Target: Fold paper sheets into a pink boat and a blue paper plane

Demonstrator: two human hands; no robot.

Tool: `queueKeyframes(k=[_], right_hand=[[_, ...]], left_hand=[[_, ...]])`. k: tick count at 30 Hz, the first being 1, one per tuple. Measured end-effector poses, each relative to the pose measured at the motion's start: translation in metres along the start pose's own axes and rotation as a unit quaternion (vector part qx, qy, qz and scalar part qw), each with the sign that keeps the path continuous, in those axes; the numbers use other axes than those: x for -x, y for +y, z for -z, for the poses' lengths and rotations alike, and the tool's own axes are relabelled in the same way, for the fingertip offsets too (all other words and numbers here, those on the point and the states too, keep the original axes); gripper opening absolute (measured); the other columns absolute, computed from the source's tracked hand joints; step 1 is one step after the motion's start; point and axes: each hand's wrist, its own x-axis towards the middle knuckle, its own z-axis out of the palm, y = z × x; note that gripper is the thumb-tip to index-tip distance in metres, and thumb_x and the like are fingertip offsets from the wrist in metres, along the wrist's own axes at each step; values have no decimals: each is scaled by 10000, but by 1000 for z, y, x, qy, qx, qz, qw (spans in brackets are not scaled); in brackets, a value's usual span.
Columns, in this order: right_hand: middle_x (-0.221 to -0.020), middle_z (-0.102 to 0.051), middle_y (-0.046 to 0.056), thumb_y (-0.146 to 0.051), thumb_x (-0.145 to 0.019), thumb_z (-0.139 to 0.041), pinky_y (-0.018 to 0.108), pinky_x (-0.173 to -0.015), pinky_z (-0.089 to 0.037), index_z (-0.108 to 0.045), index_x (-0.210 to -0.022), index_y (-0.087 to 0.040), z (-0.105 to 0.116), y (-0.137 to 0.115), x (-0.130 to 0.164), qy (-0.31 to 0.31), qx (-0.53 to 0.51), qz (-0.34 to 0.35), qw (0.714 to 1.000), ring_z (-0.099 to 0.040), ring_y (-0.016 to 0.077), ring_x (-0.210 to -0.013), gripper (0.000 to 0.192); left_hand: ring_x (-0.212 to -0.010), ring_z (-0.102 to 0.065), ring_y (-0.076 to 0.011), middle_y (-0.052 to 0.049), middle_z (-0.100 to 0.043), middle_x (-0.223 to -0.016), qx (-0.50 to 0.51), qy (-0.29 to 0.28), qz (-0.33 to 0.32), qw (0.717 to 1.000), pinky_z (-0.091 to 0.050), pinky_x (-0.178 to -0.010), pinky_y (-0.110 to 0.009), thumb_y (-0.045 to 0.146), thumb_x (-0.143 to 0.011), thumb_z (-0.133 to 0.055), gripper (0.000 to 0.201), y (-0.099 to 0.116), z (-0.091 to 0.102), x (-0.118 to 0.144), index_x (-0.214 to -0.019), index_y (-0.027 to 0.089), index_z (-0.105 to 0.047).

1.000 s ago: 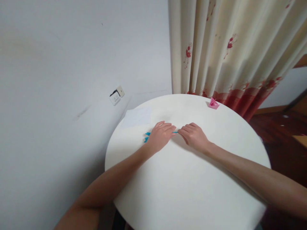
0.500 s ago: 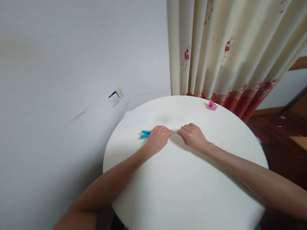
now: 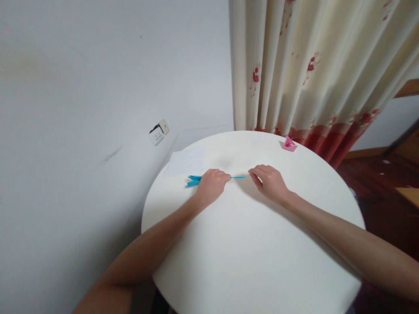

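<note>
Left hand (image 3: 211,185) and right hand (image 3: 269,182) pinch a thin folded blue paper strip (image 3: 238,177) mid-way across the round white table (image 3: 248,261), well inside its rim.

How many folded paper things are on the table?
2. A blue folded paper lies on the round table, under the left hand and reaching to the right hand. A pink folded paper sits at the far edge by the curtain.

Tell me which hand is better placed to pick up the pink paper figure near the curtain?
Probably the right hand. It lies on the same side of the round table as the pink folded paper figure, while the left hand rests on the blue folded paper, farther away.
</note>
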Motion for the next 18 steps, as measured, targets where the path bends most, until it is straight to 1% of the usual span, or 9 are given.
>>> queueKeyframes(k=[3, 7, 9, 12, 18], right_hand=[[-822, -687, 64, -256, -1013, -491, 304, -711, -335, -682, -970, -163, -3, -14, 0, -45, -10, 48, 998, -574, 183, -757, 216], [-793, -672, 53, -100, -948, -511, 314, -701, -311, -677, -928, -151, -7, -23, -1, -87, 18, 83, 993, -555, 179, -743, 175], [-799, -673, 53, -54, -905, -526, 320, -697, -300, -674, -931, -146, -8, -23, -2, -94, 29, 90, 991, -549, 180, -746, 177], [-787, -672, 53, -39, -878, -530, 327, -693, -289, -666, -893, -144, -7, -23, -1, -100, 40, 92, 990, -541, 178, -730, 173], [-767, -670, 49, -49, -856, -548, 331, -687, -276, -653, -844, -147, -6, -23, -1, -95, 45, 94, 990, -543, 176, -714, 144]], left_hand=[[-870, -671, -214, -40, -745, -889, -1, -9, -29, 1000, -465, -835, -362, 214, -988, -548, 177, 11, -1, -2, -986, 195, -723], [-871, -660, -216, -38, -725, -873, 3, -9, -58, 998, -460, -837, -368, 219, -1003, -520, 186, 22, -1, -3, -977, 186, -701], [-854, -653, -210, -35, -712, -854, 4, -4, -65, 998, -456, -829, -363, 203, -1007, -502, 197, 24, -1, -2, -942, 182, -687], [-832, -640, -201, -34, -695, -842, 4, 3, -72, 997, -451, -817, -357, 184, -1013, -476, 216, 28, -2, -2, -899, 176, -659], [-855, -639, -202, -31, -699, -860, -1, -2, -83, 997, -449, -828, -358, 172, -1004, -487, 197, 28, -4, -2, -901, 181, -654]])
